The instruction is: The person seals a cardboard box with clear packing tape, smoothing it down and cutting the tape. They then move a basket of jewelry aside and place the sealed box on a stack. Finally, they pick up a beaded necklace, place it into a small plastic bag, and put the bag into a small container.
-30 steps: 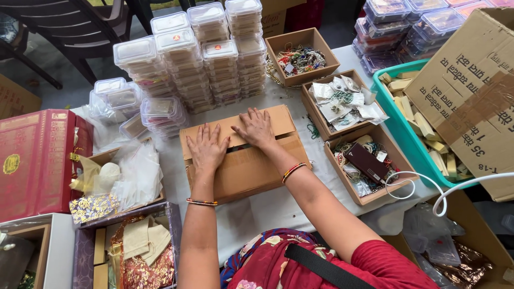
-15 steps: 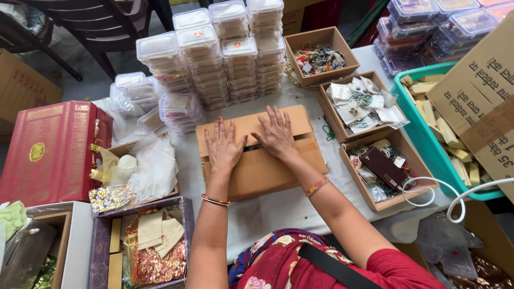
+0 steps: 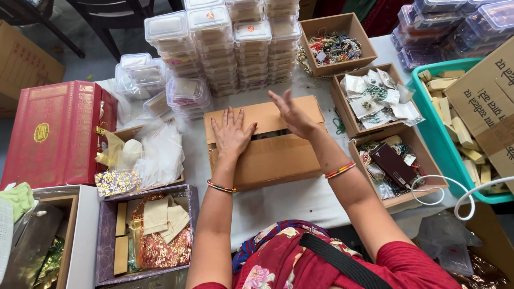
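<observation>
**Hands on a cardboard box, packing table all around**

The brown cardboard box (image 3: 267,144) sits in the middle of a table (image 3: 300,203) covered with a white cloth, right in front of the person. Its top flaps are nearly shut, with a dark slit showing between them. The left hand (image 3: 231,134) lies flat on the near flap, fingers spread, palm down, gripping nothing. The right hand (image 3: 292,113) is lifted a bit above the far flap, open and tilted on its edge, fingers loose, also holding nothing. Can't tell if its heel touches the cardboard or not. Both wrists have thin beaded bracelets.

Behind the box are tall stacks of clear plastic containers (image 3: 225,48) with lids, plus a few more loose ones off to the left. To the right there are three open cardboard trays: the far one (image 3: 333,45) has colourful threads and beads, the middle one (image 3: 372,96) has small white packets, and the near one (image 3: 393,163) holds a dark pouch and odds and ends. A white cable (image 3: 455,192) loops just beside that last tray. Further right is a teal plastic crate (image 3: 444,144) with pale wooden blocks in it.

On the left, a big red box (image 3: 56,131) stands near some crumpled plastic bags (image 3: 155,152), and closer in is a purple tray (image 3: 147,233) with gold-patterned pouches.
</observation>
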